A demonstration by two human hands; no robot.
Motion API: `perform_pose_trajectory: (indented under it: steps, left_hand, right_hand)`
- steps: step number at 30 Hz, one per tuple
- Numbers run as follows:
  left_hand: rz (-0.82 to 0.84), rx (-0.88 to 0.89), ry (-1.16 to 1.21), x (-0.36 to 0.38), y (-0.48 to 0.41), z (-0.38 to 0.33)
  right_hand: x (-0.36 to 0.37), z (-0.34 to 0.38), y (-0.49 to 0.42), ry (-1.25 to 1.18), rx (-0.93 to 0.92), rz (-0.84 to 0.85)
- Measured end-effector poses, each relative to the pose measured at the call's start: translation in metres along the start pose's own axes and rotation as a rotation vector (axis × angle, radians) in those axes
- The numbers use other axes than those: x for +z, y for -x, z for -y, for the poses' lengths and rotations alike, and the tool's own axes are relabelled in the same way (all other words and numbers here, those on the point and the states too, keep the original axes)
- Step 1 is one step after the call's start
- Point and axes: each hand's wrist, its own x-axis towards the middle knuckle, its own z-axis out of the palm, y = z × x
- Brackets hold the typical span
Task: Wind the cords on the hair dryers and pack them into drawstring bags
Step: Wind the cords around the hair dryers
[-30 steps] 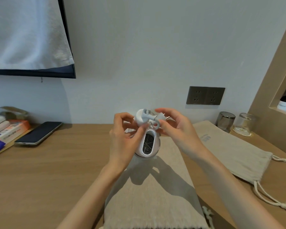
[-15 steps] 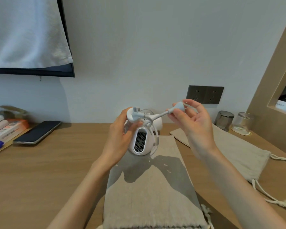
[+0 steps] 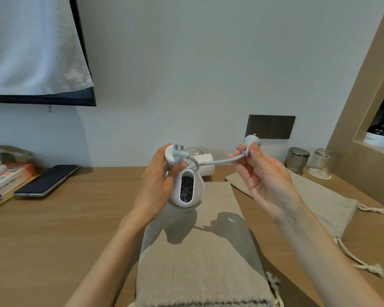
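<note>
**Dryer held up over bag, cord pulled out to the right**

L hand [image 3: 157, 185]: curled round white hair dryer [image 3: 187, 189], gripping it from the left, mesh grille facing the camera. Held in the air above the near bag [image 3: 197, 262], not touching it.

R hand [image 3: 266, 180]: thumb and fingers pinching the cord [image 3: 220, 161] just below the plug [image 3: 252, 141]. Plug sticking up above the fingers, in front of wall socket [image 3: 271, 126]. Cord stretched betw. both hands, from top of dryer to R hand, w/ one loop close to the dryer.

Near bag lying flat on wooden table [image 3: 53, 229], drawstring end toward the person. Second bag [image 3: 319, 200] flat at the right, strings trailing toward table edge.

Behind dryer, by the wall: white object [image 3: 205, 165], partly hidden, cannot tell what. Left side: phone [image 3: 46, 180] face up, next to stack of boxes [image 3: 5, 176]. Right, near wall: two glasses [image 3: 297, 160].
</note>
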Motion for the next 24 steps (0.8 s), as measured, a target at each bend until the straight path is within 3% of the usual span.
perform_pose_trajectory:
  steps: [4, 10, 16, 20, 24]
  left_hand:
    - [-0.009, -0.007, -0.021, -0.001, 0.002, 0.002]
    - [0.01, 0.005, 0.001, 0.002, 0.003, 0.003]
    - [0.055, 0.034, -0.035, 0.0, 0.004, 0.004]
    - [0.104, 0.039, -0.106, -0.003, 0.005, 0.001]
    - [0.103, 0.07, -0.137, -0.003, 0.005, -0.002]
  right_hand:
    - [-0.001, -0.01, -0.003, -0.103, 0.027, 0.038]
    - [-0.002, -0.021, -0.023, -0.043, 0.041, -0.05]
    - [-0.007, -0.028, -0.029, -0.152, 0.238, -0.04]
    - [-0.002, -0.02, -0.022, -0.028, 0.225, -0.006]
    - [0.006, -0.001, -0.013, 0.197, 0.088, 0.042]
